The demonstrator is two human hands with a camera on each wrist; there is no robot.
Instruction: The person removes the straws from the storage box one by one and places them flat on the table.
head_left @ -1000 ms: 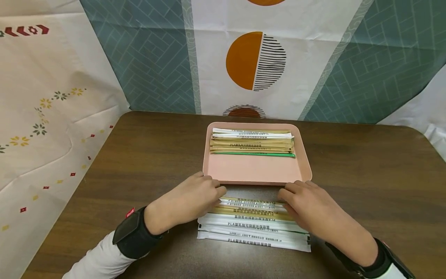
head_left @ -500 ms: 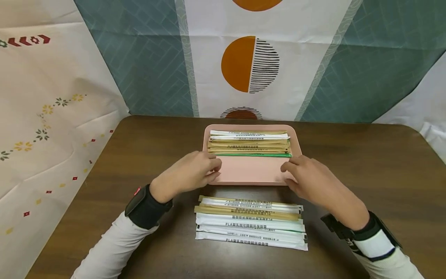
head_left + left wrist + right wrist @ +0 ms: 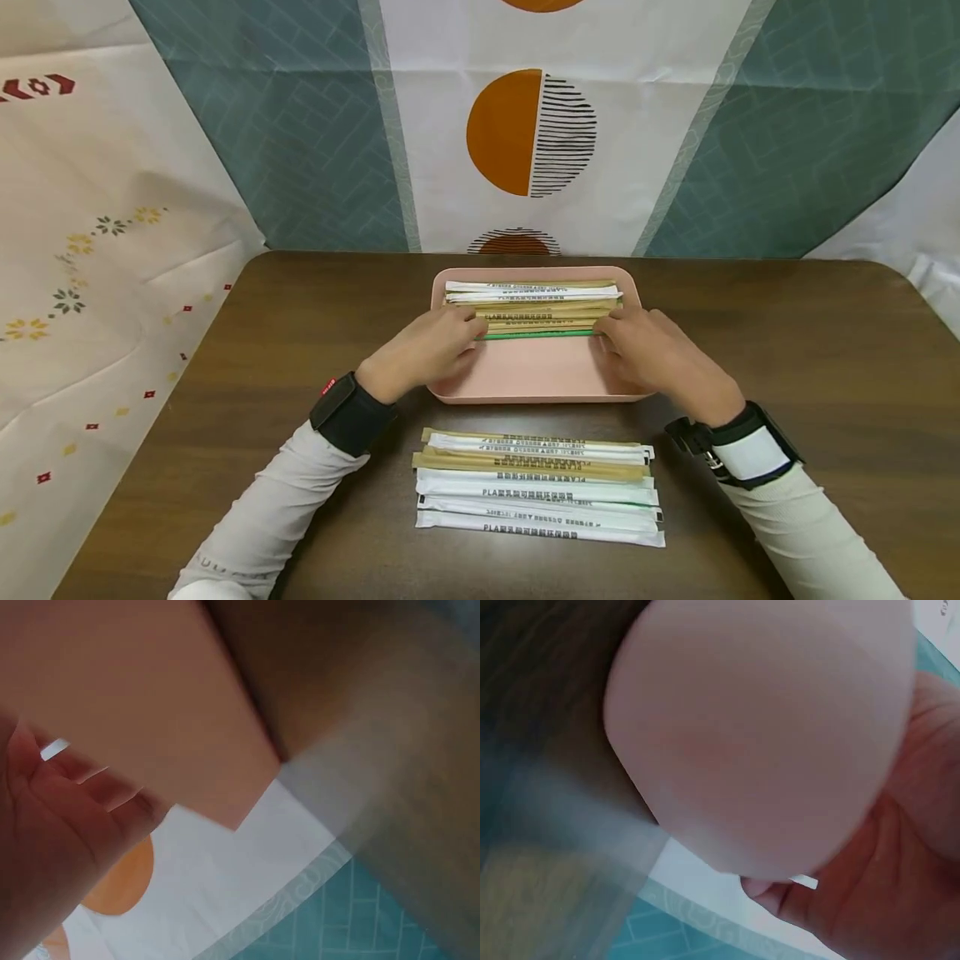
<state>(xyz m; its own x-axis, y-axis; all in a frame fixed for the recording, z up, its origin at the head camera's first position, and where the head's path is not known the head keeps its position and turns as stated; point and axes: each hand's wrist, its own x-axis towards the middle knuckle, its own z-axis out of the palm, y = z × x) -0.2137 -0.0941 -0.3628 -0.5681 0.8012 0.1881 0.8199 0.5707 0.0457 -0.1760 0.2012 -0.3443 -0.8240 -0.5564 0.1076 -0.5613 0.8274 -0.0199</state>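
Observation:
In the head view, a pink tray (image 3: 536, 371) holds a row of paper-wrapped drinking straws (image 3: 534, 312), white at the back, tan in front, with a green straw (image 3: 540, 335) nearest me. My left hand (image 3: 427, 346) reaches over the tray's left side, fingers bent at the left ends of the straws. At their right ends is my right hand (image 3: 652, 354), fingers bent likewise. The tray's wall (image 3: 150, 697) covers most of the left fingers in the left wrist view. It also hides part of the right hand (image 3: 877, 877) in the right wrist view. Whether either hand pinches the straws is hidden.
A second row of white and tan wrapped straws (image 3: 536, 492) lies on the brown wooden table (image 3: 787, 350), in front of the tray. Behind the table hangs a patterned cloth (image 3: 315, 150). Another printed cloth (image 3: 112, 317) borders the left side.
Both hands have moved forward from the near row of straws, past the tray's front edge, to the ends of the straws inside it. The near row has stayed on the table.

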